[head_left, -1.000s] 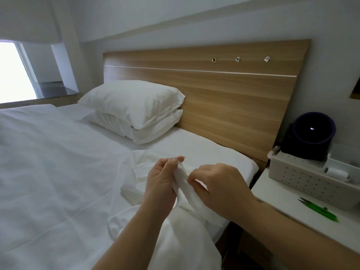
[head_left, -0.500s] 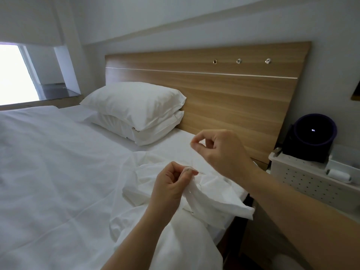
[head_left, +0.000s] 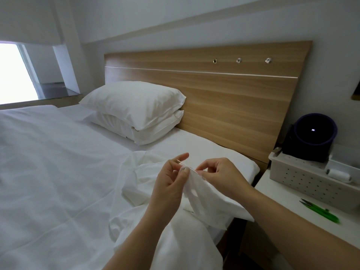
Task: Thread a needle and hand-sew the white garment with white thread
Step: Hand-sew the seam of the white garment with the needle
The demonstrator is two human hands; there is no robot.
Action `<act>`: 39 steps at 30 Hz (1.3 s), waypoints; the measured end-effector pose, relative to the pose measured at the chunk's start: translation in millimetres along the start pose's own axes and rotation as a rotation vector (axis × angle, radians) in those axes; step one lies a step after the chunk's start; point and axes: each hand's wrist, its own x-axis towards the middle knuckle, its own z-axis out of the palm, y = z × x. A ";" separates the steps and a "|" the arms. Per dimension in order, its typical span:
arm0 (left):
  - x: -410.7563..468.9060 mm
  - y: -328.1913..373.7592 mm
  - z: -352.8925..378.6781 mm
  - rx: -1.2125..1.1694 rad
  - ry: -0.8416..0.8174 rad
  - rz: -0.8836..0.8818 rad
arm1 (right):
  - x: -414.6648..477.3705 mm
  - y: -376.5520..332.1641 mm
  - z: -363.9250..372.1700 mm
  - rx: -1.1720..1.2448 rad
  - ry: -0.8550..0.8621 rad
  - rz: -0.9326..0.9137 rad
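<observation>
Bedding in plain white (head_left: 58,172) fills the left of my view, with two stacked white pillows (head_left: 136,108) against the light wooden headboard (head_left: 233,98). Close to the bed's right edge, the left hand (head_left: 171,184) pinches a raised fold of the white cloth garment (head_left: 206,195) between thumb and curled fingers, with its forefinger held straight and pointing up.

The thin silver needle (head_left: 187,167) lies slanted across the top of that fold, just at the left thumb tip. One end sits beside the left forefinger. The other end is pinched between thumb and forefinger of the right hand (head_left: 222,176), whose remaining fingers are curled in. I cannot make out any thread against the white cloth. The rest of the garment hangs from the fold and drapes down between both forearms.

On the white bedside table (head_left: 288,217) to the right stands a pale perforated plastic basket (head_left: 303,182) holding a white thread spool (head_left: 340,175). A dark purple round container (head_left: 314,131) sits at its back. Green-handled snips (head_left: 321,210) lie on the tabletop in front of the basket.
</observation>
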 end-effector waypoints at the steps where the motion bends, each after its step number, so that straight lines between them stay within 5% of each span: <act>1: 0.0 -0.6 -0.1 0.053 0.003 0.037 | -0.2 0.2 0.4 0.006 -0.004 -0.001; 17: 2.8 -3.5 2.6 0.399 0.260 0.326 | 0.3 -2.5 1.4 0.053 0.015 -0.006; 25: 7.0 -5.2 -2.9 0.529 0.249 0.578 | 3.5 -4.5 2.8 0.198 -0.133 0.122; 30: 3.5 -1.8 1.2 0.370 0.129 0.463 | 10.1 -5.7 -3.2 0.456 -0.271 0.235; 39: 6.0 9.4 4.3 0.007 0.125 -0.002 | 10.2 -1.6 -0.5 0.348 -0.189 0.209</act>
